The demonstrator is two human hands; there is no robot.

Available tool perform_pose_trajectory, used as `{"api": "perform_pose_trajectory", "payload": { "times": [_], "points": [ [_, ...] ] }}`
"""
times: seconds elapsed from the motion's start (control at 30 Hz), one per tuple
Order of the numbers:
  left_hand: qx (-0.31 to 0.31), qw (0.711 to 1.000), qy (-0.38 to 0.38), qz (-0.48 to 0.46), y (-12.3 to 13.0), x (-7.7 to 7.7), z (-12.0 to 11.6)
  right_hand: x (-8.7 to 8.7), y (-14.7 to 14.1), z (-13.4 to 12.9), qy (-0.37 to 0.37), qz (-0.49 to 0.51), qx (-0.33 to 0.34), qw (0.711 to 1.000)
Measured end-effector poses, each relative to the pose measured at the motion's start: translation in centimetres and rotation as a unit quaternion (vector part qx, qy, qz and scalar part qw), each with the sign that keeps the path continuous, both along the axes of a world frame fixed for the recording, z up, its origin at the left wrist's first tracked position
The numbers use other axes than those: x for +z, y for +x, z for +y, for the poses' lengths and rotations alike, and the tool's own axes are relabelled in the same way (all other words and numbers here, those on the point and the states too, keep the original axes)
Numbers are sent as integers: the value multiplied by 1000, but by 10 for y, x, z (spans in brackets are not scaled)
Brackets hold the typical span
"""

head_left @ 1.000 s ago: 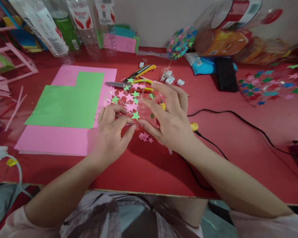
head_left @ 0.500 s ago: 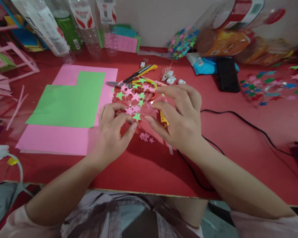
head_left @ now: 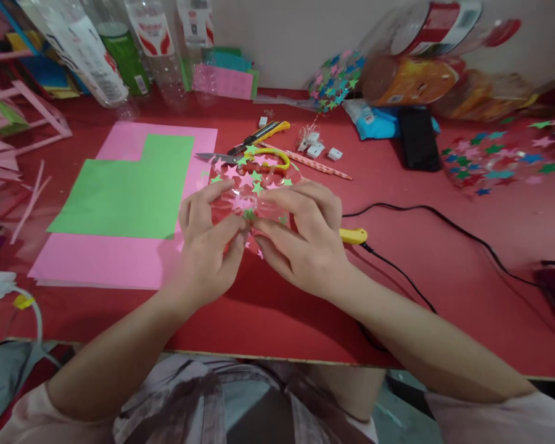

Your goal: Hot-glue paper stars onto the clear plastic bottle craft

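Between my hands is a clear plastic piece [head_left: 246, 179], curved and dotted with pink and green paper stars. My left hand [head_left: 208, 240] grips its left side, thumb and index finger pinched at the near edge. My right hand [head_left: 308, 237] is closed on the right side, its fingertips meeting the left ones by a green star [head_left: 248, 214] at that edge. Both thumbs partly hide the rim. A few loose pink stars [head_left: 259, 253] lie on the table just below. Behind the piece are yellow-handled scissors [head_left: 277, 159] and a box cutter [head_left: 263, 135].
Pink and green paper sheets [head_left: 124, 191] lie left. A yellow corded tool [head_left: 354, 235] sits beside my right hand, its cable running right. Plastic bottles [head_left: 150, 37], a phone [head_left: 419, 139], a patterned pink stick [head_left: 321, 165] and another star-covered plastic piece [head_left: 494, 154] stand or lie around.
My right hand has moved left and slightly down, bringing its fingertips against my left ones at the near edge. The yellow corded tool's handle now shows to the right of my hand.
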State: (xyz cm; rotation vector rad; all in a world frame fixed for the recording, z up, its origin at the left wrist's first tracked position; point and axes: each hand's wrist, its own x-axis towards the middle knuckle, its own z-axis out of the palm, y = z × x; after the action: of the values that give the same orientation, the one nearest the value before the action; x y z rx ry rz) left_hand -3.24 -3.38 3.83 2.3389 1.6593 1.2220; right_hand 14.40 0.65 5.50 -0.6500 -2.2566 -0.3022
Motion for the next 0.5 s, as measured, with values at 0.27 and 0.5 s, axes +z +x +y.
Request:
{"api": "perform_pose_trajectory", "payload": {
  "times": [0.27, 0.5],
  "points": [
    [-11, 1000, 10, -4, -3, -4, 1, -2, -2, -1, -80, -23, -35, 996],
    [5, 1000, 17, 5, 1, -3, 1, -5, -5, 1, -165, -5, -14, 986]
  ]
}}
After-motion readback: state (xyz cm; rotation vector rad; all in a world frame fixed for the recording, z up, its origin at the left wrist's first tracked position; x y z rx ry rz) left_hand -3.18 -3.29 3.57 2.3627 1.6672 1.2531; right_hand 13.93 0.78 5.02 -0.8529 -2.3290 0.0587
